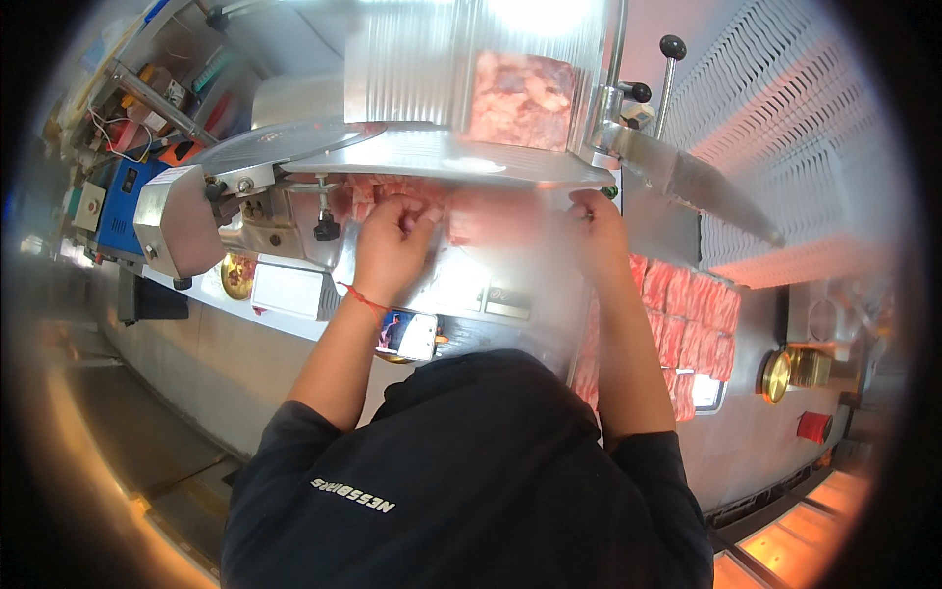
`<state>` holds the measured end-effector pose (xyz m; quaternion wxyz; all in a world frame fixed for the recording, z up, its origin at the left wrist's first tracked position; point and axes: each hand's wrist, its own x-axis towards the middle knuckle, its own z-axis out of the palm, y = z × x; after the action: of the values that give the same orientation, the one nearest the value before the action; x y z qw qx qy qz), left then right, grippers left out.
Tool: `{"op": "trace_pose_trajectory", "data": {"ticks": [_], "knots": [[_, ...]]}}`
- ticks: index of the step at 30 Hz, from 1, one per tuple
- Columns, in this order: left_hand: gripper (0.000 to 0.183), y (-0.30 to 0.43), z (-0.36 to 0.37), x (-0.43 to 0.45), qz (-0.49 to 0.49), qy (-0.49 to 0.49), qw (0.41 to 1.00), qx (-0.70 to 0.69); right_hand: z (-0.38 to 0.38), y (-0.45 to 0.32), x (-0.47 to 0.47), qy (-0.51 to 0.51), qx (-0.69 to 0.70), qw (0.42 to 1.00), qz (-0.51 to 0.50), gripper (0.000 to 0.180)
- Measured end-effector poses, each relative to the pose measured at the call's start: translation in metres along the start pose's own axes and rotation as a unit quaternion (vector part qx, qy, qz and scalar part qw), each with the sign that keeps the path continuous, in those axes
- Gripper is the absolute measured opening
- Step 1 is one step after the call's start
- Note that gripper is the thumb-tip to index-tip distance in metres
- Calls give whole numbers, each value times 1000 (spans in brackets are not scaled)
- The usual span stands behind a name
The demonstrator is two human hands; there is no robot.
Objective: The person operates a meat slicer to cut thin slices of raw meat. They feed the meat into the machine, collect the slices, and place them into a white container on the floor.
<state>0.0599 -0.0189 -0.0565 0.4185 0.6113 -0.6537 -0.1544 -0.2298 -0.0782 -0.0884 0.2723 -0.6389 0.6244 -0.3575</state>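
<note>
A meat slicer's metal carriage (397, 81) holds a block of marbled meat (521, 99) behind the slicer's blade and plate (441, 158). Just below the plate, my left hand (397, 235) is at the sliced meat (471, 221), fingers curled and thumb near the index finger; whether a slice is between them cannot be told. My right hand (600, 224) is raised at the plate's right end, fingers bent, their tips blurred. A pink, blurred patch of meat lies between the hands. Rows of rolled meat slices (688, 309) lie on a tray right of my right forearm.
Tall stacks of white trays (765, 147) stand at the right. A phone (407, 335) lies below my left wrist, and a white container (287, 291) is left of it. A black-knobbed lever (672, 48) rises beside the carriage. Brass-coloured dishes (776, 375) and a red spool-like item (815, 427) sit farther right.
</note>
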Motion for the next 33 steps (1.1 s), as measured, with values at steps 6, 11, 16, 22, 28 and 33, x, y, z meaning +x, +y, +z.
{"op": "trace_pose_trajectory", "data": {"ticks": [6,11,16,22,28,33], "knots": [[17,-16,-6,16,106,-6,994,24,-10,26,-12,6,40,998,48,27],[25,12,-6,34,115,-89,986,77,-11,31,-28,11,87,995,53,25],[32,11,4,47,148,-157,967,132,-14,29,-40,17,113,991,64,24],[31,55,8,68,145,-392,908,-35,-14,22,-57,-30,105,990,92,23],[35,14,75,104,99,-569,791,-200,-6,-34,-78,-104,-430,886,-143,32],[39,12,70,116,60,-526,838,-130,-42,-98,-97,-4,-165,979,121,37]]}}
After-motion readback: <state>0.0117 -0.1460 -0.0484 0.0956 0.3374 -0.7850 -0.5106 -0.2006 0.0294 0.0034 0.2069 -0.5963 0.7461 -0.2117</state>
